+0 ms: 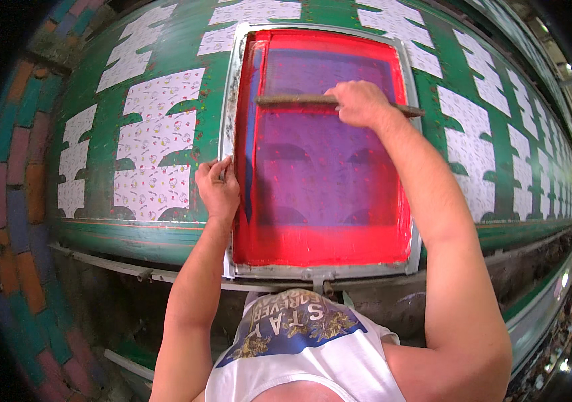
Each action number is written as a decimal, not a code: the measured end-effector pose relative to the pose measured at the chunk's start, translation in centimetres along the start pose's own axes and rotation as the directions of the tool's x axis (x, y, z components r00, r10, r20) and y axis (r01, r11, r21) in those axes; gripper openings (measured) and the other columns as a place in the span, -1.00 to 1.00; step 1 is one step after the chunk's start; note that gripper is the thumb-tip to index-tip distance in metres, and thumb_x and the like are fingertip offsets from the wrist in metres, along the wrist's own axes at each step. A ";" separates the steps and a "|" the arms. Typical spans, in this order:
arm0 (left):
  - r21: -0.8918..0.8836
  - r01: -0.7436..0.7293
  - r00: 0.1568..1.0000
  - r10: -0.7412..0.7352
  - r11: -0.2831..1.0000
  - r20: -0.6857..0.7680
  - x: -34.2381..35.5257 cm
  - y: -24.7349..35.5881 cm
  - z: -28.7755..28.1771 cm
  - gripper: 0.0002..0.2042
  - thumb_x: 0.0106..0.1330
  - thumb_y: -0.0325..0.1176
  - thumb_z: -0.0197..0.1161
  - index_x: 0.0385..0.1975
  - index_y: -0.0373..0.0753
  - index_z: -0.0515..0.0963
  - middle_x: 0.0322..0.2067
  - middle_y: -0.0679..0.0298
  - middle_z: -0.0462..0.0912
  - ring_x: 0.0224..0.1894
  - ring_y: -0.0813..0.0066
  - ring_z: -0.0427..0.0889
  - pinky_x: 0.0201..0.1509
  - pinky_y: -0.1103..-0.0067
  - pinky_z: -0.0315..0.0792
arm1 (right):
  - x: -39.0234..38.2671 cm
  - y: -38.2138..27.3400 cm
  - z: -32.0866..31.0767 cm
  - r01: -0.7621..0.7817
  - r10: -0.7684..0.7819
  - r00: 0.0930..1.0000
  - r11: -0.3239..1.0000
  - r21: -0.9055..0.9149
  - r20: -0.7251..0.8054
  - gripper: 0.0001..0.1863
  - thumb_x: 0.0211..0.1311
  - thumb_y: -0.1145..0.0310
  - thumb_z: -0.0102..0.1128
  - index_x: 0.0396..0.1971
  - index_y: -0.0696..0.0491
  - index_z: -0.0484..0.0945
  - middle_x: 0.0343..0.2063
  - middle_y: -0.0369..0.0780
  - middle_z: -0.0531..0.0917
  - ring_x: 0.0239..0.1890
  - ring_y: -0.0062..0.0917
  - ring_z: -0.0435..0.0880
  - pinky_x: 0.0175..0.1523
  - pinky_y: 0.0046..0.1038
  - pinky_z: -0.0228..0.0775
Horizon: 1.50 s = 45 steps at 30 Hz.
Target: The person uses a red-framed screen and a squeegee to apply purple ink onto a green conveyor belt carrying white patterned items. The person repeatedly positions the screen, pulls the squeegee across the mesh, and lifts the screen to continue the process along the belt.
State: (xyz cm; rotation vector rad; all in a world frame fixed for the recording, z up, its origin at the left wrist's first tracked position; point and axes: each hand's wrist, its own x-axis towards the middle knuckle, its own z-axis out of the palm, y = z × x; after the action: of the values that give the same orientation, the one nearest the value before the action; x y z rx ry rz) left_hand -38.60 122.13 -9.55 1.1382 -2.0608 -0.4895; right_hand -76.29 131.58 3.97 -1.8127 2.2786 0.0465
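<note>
A silver-framed printing screen (319, 254) with red ink round a purple, see-through middle lies on a green printing table (88, 74). My right hand (359, 104) is closed on a long squeegee (292, 100) laid crosswise over the upper part of the screen. My left hand (217, 184) grips the frame's left rail, its fingers curled. Dark curved shapes show faintly through the mesh.
Rows of white printed fabric pieces (155, 137) are laid on both sides of the screen. A multicoloured brick surface (21, 194) runs along the far left. A metal rail (98, 258) follows the table's near edge; another long structure (540, 301) is at the lower right.
</note>
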 end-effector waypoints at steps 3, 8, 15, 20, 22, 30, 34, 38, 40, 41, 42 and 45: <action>-0.024 0.005 1.000 -0.005 1.000 -0.002 0.1 -0.2 0.0 -0.89 0.36 -0.45 0.54 -0.16 -0.19 0.88 -0.14 0.13 0.74 0.04 0.05 0.65 0.19 0.23 0.54 | -5.9 -3.8 1.1 -0.017 0.016 1.000 0.999 0.040 0.009 -0.49 0.19 0.46 0.25 0.14 -0.19 0.83 -0.02 -0.07 0.86 0.09 -0.09 0.85 0.18 0.04 0.71; 0.056 0.011 1.000 -0.011 0.998 0.007 0.1 -1.0 0.4 -0.88 0.40 -0.35 0.50 -0.16 -0.15 0.89 -0.13 0.10 0.77 0.05 0.01 0.68 0.21 0.20 0.57 | -14.3 -9.6 3.5 -0.009 0.010 1.000 0.998 0.060 -0.021 -0.52 0.17 0.47 0.28 0.09 -0.20 0.85 -0.10 -0.10 0.84 0.01 -0.08 0.85 0.13 0.03 0.72; 0.040 -0.001 0.999 0.000 0.999 0.033 0.1 -1.2 0.4 -0.84 0.41 -0.28 0.47 -0.13 -0.11 0.90 -0.12 0.06 0.77 0.04 -0.02 0.68 0.23 0.18 0.56 | -24.7 -16.4 7.1 -0.039 0.043 0.998 0.996 0.079 -0.049 -0.56 0.17 0.51 0.31 0.04 -0.15 0.85 -0.20 -0.15 0.80 -0.07 -0.14 0.85 0.03 -0.03 0.74; 0.092 0.000 0.999 -0.004 0.996 0.038 0.0 -0.3 -0.2 -0.77 0.34 -0.21 0.51 -0.08 -0.08 0.89 -0.09 0.04 0.77 0.07 -0.05 0.68 0.25 0.17 0.56 | -29.6 -19.3 9.2 0.006 0.004 0.988 0.998 0.070 -0.155 -0.51 0.12 0.56 0.34 0.10 -0.05 0.79 -0.13 -0.22 0.79 0.03 -0.19 0.79 0.13 -0.08 0.67; 0.108 0.015 0.998 -0.021 0.994 0.057 -0.1 -0.1 -0.5 -0.74 0.30 -0.21 0.53 -0.06 -0.06 0.89 -0.07 0.04 0.76 0.09 -0.06 0.67 0.27 0.16 0.56 | -30.7 -19.7 10.0 0.045 -0.035 0.988 0.997 0.058 -0.150 -0.43 0.08 0.52 0.45 0.18 -0.07 0.75 -0.03 -0.22 0.75 0.12 -0.20 0.73 0.23 -0.08 0.61; 0.204 0.074 0.995 -0.087 0.976 0.056 0.0 0.7 -0.2 -0.72 0.22 -0.27 0.51 -0.05 -0.02 0.87 -0.07 0.04 0.75 0.11 -0.06 0.68 0.30 0.13 0.57 | -34.8 -19.0 11.0 0.157 -0.141 0.984 0.976 0.148 -0.110 -0.10 -0.06 0.47 0.60 0.44 -0.01 0.54 0.28 -0.09 0.58 0.40 -0.10 0.53 0.48 -0.03 0.43; 0.178 0.065 0.997 -0.072 0.982 0.034 0.2 0.3 0.1 -0.71 0.21 -0.29 0.51 -0.06 -0.06 0.88 -0.13 0.02 0.78 0.02 -0.08 0.75 0.22 0.13 0.62 | -36.7 -16.2 11.3 0.267 -0.209 0.956 0.911 0.315 -0.206 -0.26 0.12 0.42 0.48 0.40 0.03 0.59 0.39 -0.02 0.55 0.47 -0.03 0.52 0.57 0.01 0.38; 0.192 0.024 1.000 -0.023 0.981 -0.005 0.3 -0.3 0.7 -0.73 0.23 -0.27 0.54 -0.06 -0.05 0.88 -0.13 0.01 0.82 -0.03 -0.05 0.79 0.16 0.15 0.64 | -39.4 -10.1 11.6 0.217 -0.014 0.921 0.848 0.483 -0.389 -0.30 0.19 0.42 0.44 0.40 0.08 0.58 0.43 0.03 0.53 0.49 0.01 0.50 0.59 0.00 0.37; 0.220 0.026 1.000 -0.027 0.975 0.001 0.2 -0.6 0.8 -0.69 0.24 -0.21 0.57 -0.02 -0.05 0.89 -0.17 0.05 0.82 -0.08 0.02 0.80 0.10 0.22 0.65 | -40.0 -6.5 12.0 0.072 0.201 0.867 0.854 0.515 -0.455 -0.31 0.20 0.45 0.45 0.40 0.10 0.57 0.43 0.05 0.53 0.48 0.03 0.50 0.59 -0.02 0.37; 0.262 0.042 0.999 -0.045 0.964 0.004 0.2 -0.6 0.7 -0.67 0.25 -0.19 0.58 0.01 -0.05 0.89 -0.19 0.07 0.83 -0.11 0.06 0.81 0.08 0.25 0.65 | -40.0 -4.7 12.3 -0.022 0.309 0.828 0.852 0.523 -0.468 -0.30 0.20 0.46 0.45 0.40 0.11 0.57 0.42 0.07 0.52 0.48 0.04 0.50 0.60 -0.04 0.36; 0.220 0.069 0.997 -0.074 0.973 0.015 0.2 -0.7 0.8 -0.67 0.24 -0.22 0.58 0.01 -0.06 0.88 -0.17 0.07 0.84 -0.11 0.11 0.82 0.07 0.28 0.65 | -40.0 -3.3 12.7 -0.110 0.411 0.805 0.812 0.573 -0.428 -0.30 0.20 0.47 0.48 0.40 0.11 0.57 0.42 0.08 0.52 0.48 0.04 0.50 0.60 -0.04 0.36; 0.149 0.070 0.996 -0.076 0.986 0.038 0.3 -0.8 0.6 -0.74 0.24 -0.28 0.55 -0.07 -0.06 0.88 -0.11 0.05 0.81 -0.01 0.01 0.79 0.17 0.23 0.63 | -39.7 0.0 14.6 -0.259 0.600 0.742 0.667 0.698 -0.298 -0.29 0.22 0.45 0.49 0.41 0.15 0.56 0.40 0.11 0.55 0.48 0.04 0.51 0.60 -0.08 0.35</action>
State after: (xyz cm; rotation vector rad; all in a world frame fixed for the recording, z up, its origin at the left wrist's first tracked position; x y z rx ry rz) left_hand -38.69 121.48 -10.28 1.3042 -2.1279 -0.4062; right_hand -65.71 172.06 -2.35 -0.9400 2.5714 -1.1068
